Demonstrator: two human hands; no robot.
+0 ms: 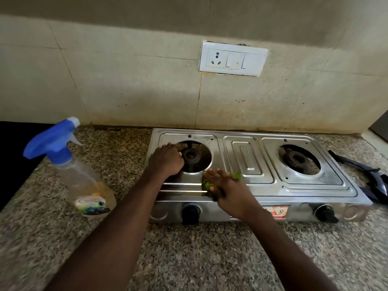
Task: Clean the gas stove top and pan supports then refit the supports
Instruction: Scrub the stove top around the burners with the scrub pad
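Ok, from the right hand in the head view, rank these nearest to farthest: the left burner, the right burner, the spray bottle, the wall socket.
Measured from the right hand, which presses a green scrub pad on the stove top:
1. Left burner, just up and left of the hand.
2. Right burner, across the stove to the right.
3. Spray bottle, on the counter, far left.
4. Wall socket, up on the tiles.

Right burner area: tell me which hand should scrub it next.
Right. The right hand already presses the green scouring pad mid-stove, nearer the right burner; the left hand braces beside the left burner.
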